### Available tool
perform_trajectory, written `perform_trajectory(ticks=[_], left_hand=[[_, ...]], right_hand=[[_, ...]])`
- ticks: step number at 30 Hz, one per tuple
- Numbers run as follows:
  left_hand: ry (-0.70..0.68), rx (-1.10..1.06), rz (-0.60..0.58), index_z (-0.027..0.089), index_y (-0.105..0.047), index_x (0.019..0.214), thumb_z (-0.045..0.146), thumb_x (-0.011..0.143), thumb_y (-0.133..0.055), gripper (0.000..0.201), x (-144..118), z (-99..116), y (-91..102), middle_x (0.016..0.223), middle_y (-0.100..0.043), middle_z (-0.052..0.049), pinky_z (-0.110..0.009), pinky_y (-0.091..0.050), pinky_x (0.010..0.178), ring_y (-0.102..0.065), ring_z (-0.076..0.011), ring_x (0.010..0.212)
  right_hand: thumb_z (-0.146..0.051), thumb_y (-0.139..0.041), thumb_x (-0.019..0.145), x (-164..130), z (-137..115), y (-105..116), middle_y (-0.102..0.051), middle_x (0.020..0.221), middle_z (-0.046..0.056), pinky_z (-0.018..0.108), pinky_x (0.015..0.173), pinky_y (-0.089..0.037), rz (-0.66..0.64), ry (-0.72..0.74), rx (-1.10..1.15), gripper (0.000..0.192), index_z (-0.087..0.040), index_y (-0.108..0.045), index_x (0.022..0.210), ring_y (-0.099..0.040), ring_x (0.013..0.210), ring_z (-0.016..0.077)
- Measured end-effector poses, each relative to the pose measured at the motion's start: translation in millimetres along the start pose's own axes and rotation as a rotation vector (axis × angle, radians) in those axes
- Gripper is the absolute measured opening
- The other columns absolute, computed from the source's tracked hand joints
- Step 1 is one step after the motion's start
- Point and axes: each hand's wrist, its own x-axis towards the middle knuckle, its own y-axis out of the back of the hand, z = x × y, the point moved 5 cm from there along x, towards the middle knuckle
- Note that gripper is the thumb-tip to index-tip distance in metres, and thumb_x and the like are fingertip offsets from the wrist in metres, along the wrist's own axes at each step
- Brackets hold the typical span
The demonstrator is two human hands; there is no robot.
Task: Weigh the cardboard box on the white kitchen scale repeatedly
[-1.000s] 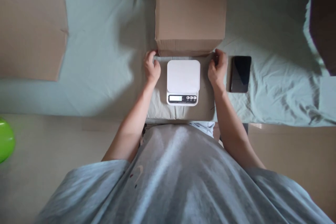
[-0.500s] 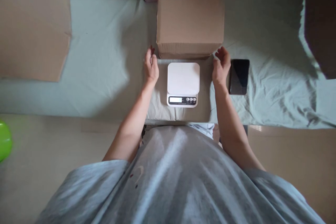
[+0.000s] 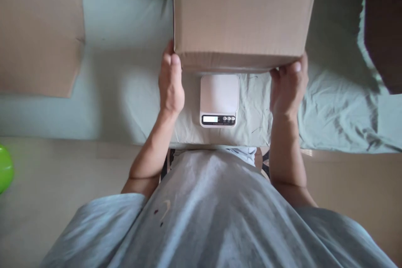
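A closed brown cardboard box (image 3: 243, 12) is raised off the bed, large in the upper middle of the view. My left hand (image 3: 171, 83) grips its near left corner and my right hand (image 3: 287, 86) grips its near right corner. Below the box's near edge, a white digital kitchen scale (image 3: 219, 99) sits on the pale green sheet (image 3: 125, 92), between my two forearms. The box hides the far part of the bed and the red object behind it.
A flat piece of cardboard (image 3: 37, 33) lies at the upper left. A dark brown object (image 3: 385, 29) is at the upper right. A green round thing (image 3: 5, 167) shows at the left edge on the floor (image 3: 63, 184).
Both hands moved from beside the scale to the box's near corners, took hold and lifted it toward the camera. The black phone seen earlier at the right is now hidden.
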Motion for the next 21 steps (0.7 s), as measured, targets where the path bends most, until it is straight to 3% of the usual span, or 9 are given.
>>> perform_trajectory(ticks=[2,5,9,16,21], left_hand=[[0.012,0.019,-0.011,0.042,-0.047,0.133,0.066,0.088,-0.040,0.051,-30.7,2.9,6.3,0.145,-0.049,0.006,-0.045,-0.037,0.119,-0.039,-0.0215,0.143],[0.083,0.063,0.024,0.037,-0.054,0.125,0.064,0.088,-0.042,0.048,-70.9,-8.6,11.1,0.139,-0.054,0.001,-0.044,-0.035,0.119,-0.042,-0.0224,0.140],[0.194,0.059,0.051,0.033,-0.054,0.124,0.062,0.089,-0.042,0.047,-102.0,-29.1,10.9,0.135,-0.058,-0.005,-0.047,-0.039,0.114,-0.050,-0.0236,0.133],[0.238,0.006,0.031,0.035,-0.050,0.132,0.061,0.090,-0.042,0.051,-110.1,-41.2,7.6,0.146,-0.050,-0.004,-0.044,-0.037,0.116,-0.044,-0.0222,0.140],[0.185,0.003,0.060,0.035,-0.050,0.133,0.060,0.090,-0.041,0.051,-105.7,-44.0,11.8,0.147,-0.051,-0.002,-0.042,-0.038,0.116,-0.046,-0.0198,0.138]], right_hand=[[-0.062,-0.050,0.080,-25.7,-3.8,4.3,-0.061,0.125,-0.001,0.047,0.107,-0.047,0.006,-0.003,-0.040,0.044,-0.035,-0.058,0.114,-0.057,0.123,0.0253],[-0.062,-0.050,0.079,-62.3,5.6,8.0,-0.061,0.127,-0.001,0.051,0.113,-0.042,0.006,-0.063,-0.099,0.051,-0.037,-0.055,0.123,-0.053,0.130,0.0269],[-0.061,-0.051,0.079,-92.3,19.1,10.6,-0.062,0.128,0.000,0.053,0.117,-0.037,0.006,-0.110,-0.121,0.053,-0.036,-0.054,0.126,-0.052,0.132,0.0272],[-0.060,-0.053,0.080,-98.4,24.6,16.7,-0.061,0.131,0.001,0.054,0.118,-0.033,0.012,-0.117,-0.122,0.055,-0.035,-0.054,0.128,-0.050,0.134,0.0273],[-0.065,-0.049,0.078,-101.4,38.6,27.3,-0.058,0.135,0.000,0.053,0.109,-0.043,0.061,-0.184,-0.103,0.058,-0.038,-0.051,0.129,-0.051,0.132,0.0274]])
